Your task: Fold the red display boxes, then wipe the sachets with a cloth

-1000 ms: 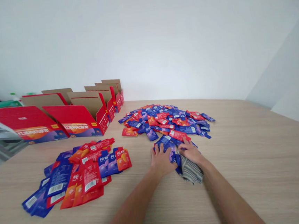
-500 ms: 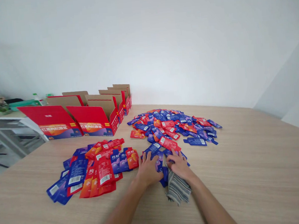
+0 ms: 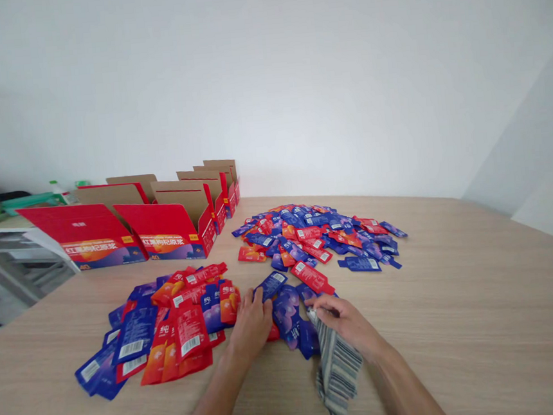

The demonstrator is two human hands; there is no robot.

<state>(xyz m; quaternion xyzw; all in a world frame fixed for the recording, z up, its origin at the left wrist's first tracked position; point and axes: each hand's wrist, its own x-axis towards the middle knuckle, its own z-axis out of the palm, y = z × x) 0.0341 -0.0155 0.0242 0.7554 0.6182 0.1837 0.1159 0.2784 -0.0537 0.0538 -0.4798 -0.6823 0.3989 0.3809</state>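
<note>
My left hand [image 3: 250, 323] lies flat with fingers spread on a small bunch of blue and red sachets [image 3: 290, 306], touching the right edge of the near left pile of sachets [image 3: 161, 324]. My right hand [image 3: 343, 321] is closed on a grey striped cloth [image 3: 336, 370], which hangs from it onto the table beside the same bunch. A larger heap of blue and red sachets [image 3: 317, 233] lies further back.
A row of open red cardboard boxes [image 3: 166, 227] with raised flaps stands at the back left on the wooden table [image 3: 484, 318]. A white shelf unit [image 3: 4, 251] stands beyond the table's left edge. A white wall rises behind.
Both hands have dragged a small bunch of sachets from the big heap toward me and to the left, up to the near pile. The striped cloth came along in my right hand.
</note>
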